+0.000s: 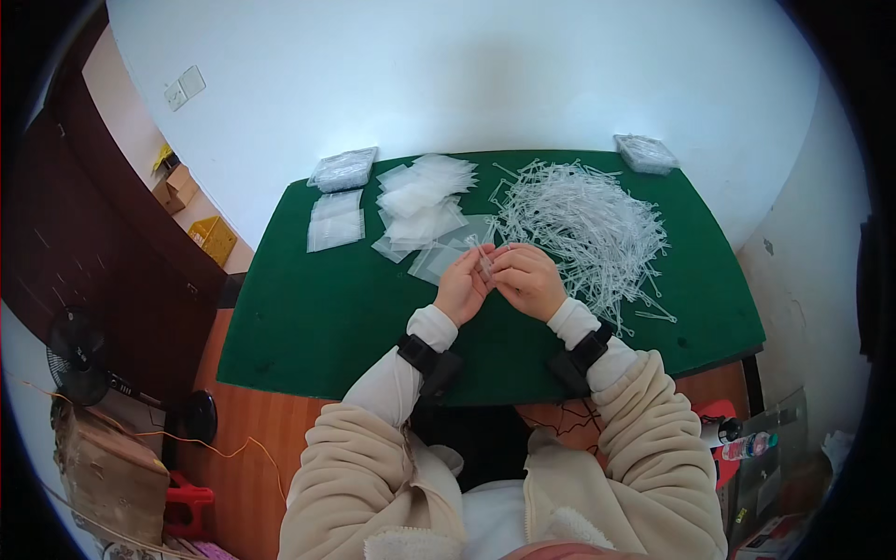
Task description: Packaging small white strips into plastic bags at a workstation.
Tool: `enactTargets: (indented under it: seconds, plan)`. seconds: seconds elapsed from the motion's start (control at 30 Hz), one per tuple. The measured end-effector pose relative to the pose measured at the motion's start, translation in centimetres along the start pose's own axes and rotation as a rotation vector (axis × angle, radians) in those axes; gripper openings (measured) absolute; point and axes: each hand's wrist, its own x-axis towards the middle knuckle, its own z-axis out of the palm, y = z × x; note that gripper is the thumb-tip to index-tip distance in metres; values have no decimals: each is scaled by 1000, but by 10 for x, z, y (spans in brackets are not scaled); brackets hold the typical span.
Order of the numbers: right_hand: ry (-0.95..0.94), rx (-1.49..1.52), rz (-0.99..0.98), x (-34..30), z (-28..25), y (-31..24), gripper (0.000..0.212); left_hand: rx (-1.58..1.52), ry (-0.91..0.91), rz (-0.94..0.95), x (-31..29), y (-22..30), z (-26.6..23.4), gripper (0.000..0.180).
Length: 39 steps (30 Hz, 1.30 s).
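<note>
Clear plastic pieces [484,265] sit pinched between the left hand [461,287] and right hand [529,283], both hands curled narrow, above a green desk [297,322] near a tangled heap [583,224].

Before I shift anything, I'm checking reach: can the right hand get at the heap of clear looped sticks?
Probably yes: the heap lies close beside the right hand, with nothing visible between them, though that hand seems busy near the left hand.

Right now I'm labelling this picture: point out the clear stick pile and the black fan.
Clear stick pile [586,224], head view, on its middle.
Black fan [77,355], head view, on its guard.
</note>
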Motion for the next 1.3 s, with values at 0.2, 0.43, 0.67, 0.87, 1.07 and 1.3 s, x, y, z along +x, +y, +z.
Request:
enactTargets:
  seconds: [0.2, 0.43, 0.67, 0.87, 1.07, 1.3]
  plan:
    - [38, 23, 10, 1, 2, -1, 13, -5, 1, 12, 3, -2, -5, 29]
    - [-32, 29, 11, -1, 3, 0, 10, -13, 27, 20, 2, -1, -4, 26]
    - [-112, -21, -31, -1, 2, 2, 8, 5, 25, 9, 0, 0, -3, 24]
    - [-122, -40, 1, -1, 2, 1, 10, 56, -66, 2, 2, -2, -5, 23]
    - [-90, 112, 87, 1, -3, -2, 13, 200, 37, 38, 2, -4, -5, 22]
    - [186, 571, 835, -25, 9, 25, 11, 418, -217, -209, -6, -4, 11, 22]
